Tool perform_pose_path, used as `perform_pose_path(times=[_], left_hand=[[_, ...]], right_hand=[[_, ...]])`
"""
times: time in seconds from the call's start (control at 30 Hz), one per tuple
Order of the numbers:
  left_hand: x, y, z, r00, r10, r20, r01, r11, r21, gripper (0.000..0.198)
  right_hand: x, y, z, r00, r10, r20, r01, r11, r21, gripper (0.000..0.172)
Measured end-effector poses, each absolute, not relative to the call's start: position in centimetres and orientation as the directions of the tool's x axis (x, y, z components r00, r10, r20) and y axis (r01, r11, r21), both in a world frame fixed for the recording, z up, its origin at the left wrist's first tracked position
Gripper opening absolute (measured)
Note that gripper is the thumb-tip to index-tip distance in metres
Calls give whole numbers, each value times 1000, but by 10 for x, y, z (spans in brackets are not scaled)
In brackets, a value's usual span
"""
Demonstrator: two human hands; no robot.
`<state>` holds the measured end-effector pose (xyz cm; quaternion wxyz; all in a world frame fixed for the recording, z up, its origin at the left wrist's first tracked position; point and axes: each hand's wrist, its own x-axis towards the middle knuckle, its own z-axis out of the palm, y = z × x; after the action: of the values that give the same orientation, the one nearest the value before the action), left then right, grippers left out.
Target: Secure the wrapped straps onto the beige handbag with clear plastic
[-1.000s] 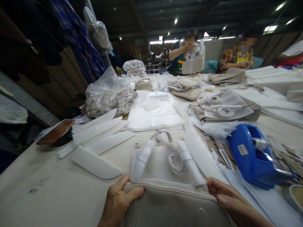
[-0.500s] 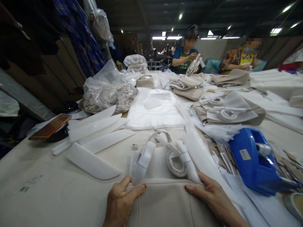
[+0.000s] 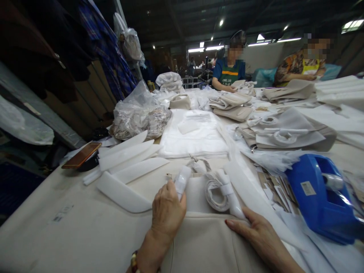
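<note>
A beige bag (image 3: pixel 204 242) lies in front of me at the bottom of the view. My left hand (image 3: pixel 170 206) is closed around the lower part of a strap end wrapped in white foam (image 3: pixel 182 181), above the bag's left top edge. With thumb on top and fingers behind, my right hand (image 3: pixel 250 227) grips the bag's upper right edge. A coiled strap (image 3: pixel 217 193) with a white wrap rests just beyond that edge, between the hands. Behind it sits a metal clasp on a short strap (image 3: pixel 199 163).
Foam strips (image 3: pixel 125 191) lie left, near a phone (image 3: pixel 82 155). A stack of white sheets (image 3: pixel 193 140) is ahead, beside a plastic bag (image 3: pixel 133 113). A blue tape dispenser (image 3: pixel 315 201) stands right. Two co-workers (image 3: pixel 230 70) are across the table, among piled beige bags (image 3: pixel 233 106).
My left hand has left the bag's upper left edge and moved up to the foam-wrapped strap end. My right hand keeps its grip. The view has turned slightly left.
</note>
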<state>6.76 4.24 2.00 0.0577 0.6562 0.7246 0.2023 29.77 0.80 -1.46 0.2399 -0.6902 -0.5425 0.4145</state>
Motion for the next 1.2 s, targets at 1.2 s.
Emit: perform_pose_path(times=[1.2], left_hand=[[127,52,8,354,898,262,881,-414,227,40]], right_hand=[[300,5,-19,-5,960,-281,527,-236,-817,44]])
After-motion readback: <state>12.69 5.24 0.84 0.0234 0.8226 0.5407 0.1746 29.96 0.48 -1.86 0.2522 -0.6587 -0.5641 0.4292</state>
